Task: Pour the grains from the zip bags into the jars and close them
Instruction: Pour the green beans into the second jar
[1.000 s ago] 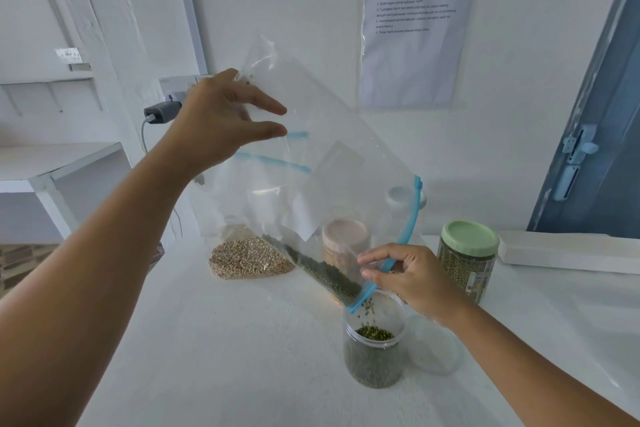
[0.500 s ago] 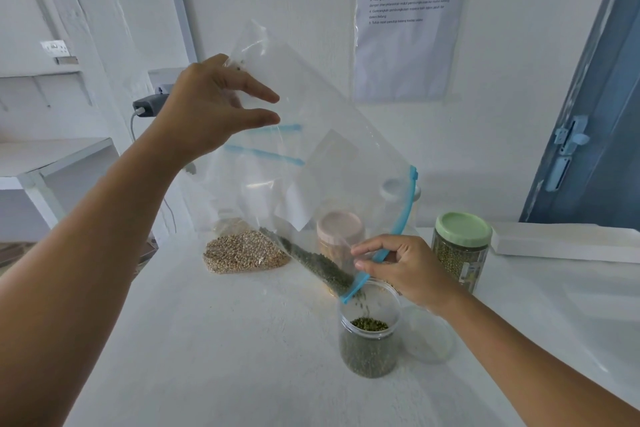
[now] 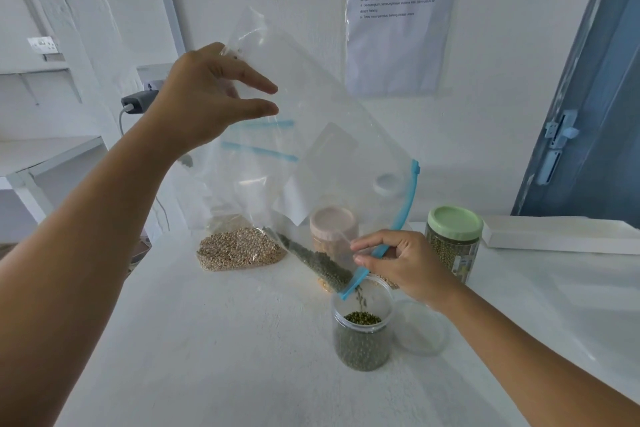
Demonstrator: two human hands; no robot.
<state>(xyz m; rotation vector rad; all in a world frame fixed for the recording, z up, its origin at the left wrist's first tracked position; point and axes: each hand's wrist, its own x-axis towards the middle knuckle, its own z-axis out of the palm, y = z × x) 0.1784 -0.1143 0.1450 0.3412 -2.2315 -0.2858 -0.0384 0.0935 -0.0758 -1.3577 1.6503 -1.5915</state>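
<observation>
Above the open jar (image 3: 362, 329) on the white table (image 3: 242, 340), a clear zip bag (image 3: 311, 149) hangs tilted, its blue zip edge (image 3: 401, 215) running down to a low corner right over the jar's mouth. Green grains (image 3: 317, 262) lie gathered in that low corner and a thin stream (image 3: 361, 298) falls from it into the jar, which is already well filled with the same green grains. The left hand (image 3: 204, 100) pinches the bag's raised upper corner, up and to the left of the jar, two fingers stretched out over the plastic. The right hand (image 3: 398, 265) pinches the zip edge just above the jar's rim, its fingers curled round the blue strip. A clear round lid (image 3: 420, 328) lies flat on the table, touching or just beside the jar on its right. Behind the jar to the left lies a second zip bag of pale grains (image 3: 239, 248). Behind the jar stands a pink-lidded jar (image 3: 333, 229), seen through the plastic, and behind to the right a green-lidded jar (image 3: 453, 239) of greenish grains. On the wall beyond hangs a printed sheet (image 3: 398, 17)
</observation>
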